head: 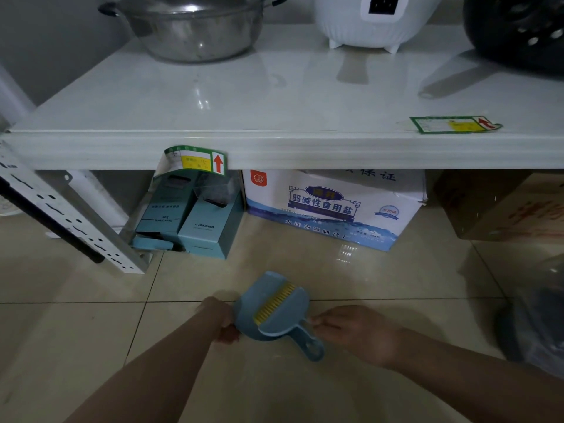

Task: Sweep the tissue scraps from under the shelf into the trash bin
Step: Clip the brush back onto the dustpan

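While my left hand (224, 323) grips the blue dustpan (271, 306) rim, right fingers (323, 323) pinch something beside its handle; closure unclear. Dustpan mouth and long axis point away toward the shelf (274, 148). No tissue scraps visible; trash bin (537, 315) lies right. Box (332, 206) label: "弱碱性食用盐", "20KG".

Left hand (224, 322) fingers behind the blue dustpan (271, 309); pot (195, 25) top cut off.
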The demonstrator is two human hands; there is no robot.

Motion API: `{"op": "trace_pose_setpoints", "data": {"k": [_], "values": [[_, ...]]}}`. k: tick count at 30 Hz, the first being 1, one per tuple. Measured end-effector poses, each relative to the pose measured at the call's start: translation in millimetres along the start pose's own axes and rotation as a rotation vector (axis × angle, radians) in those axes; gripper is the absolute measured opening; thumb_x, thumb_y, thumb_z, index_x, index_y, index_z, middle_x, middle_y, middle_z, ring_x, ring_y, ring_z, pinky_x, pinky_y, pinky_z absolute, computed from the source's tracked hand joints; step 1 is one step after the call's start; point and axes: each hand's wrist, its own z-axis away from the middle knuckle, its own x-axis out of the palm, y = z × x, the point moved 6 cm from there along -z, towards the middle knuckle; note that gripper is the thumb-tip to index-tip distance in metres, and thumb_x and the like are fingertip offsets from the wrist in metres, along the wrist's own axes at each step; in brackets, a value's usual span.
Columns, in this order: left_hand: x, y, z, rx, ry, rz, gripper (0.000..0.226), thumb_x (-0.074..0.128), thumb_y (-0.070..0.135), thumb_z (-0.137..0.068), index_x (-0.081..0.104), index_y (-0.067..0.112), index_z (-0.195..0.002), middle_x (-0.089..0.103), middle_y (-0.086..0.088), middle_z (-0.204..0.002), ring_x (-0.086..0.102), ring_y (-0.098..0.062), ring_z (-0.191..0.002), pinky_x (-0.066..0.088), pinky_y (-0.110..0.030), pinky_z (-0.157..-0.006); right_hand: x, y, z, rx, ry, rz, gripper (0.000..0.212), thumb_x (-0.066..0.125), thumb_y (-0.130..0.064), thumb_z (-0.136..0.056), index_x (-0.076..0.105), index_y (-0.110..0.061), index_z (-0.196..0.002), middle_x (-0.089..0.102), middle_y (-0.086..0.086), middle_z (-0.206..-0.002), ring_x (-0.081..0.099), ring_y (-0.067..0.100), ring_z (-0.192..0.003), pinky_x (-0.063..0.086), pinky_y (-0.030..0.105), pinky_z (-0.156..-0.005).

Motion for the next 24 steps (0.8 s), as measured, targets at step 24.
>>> {"op": "trace_pose_setpoints", "data": {"k": [24], "values": [[4.7, 14.5, -4.3, 0.068, 0.015, 0.03, 0.023, 0.056, -0.014, -0.088, 0.057, -0.012, -0.065, 0.058, -0.019, -0.035, 0.06, -0.024, -0.029, 0.054, -0.032, -0.034, 27.9, -4.1, 14.6, -0.177, -0.344, 0.299, 0.045, 0.081, -0.032, -0.052, 0.072, -0.037, -0.096, 0.07, -0.022, -0.108, 0.058, 0.005, -0.054, 0.044, 0.013, -0.05]]}}
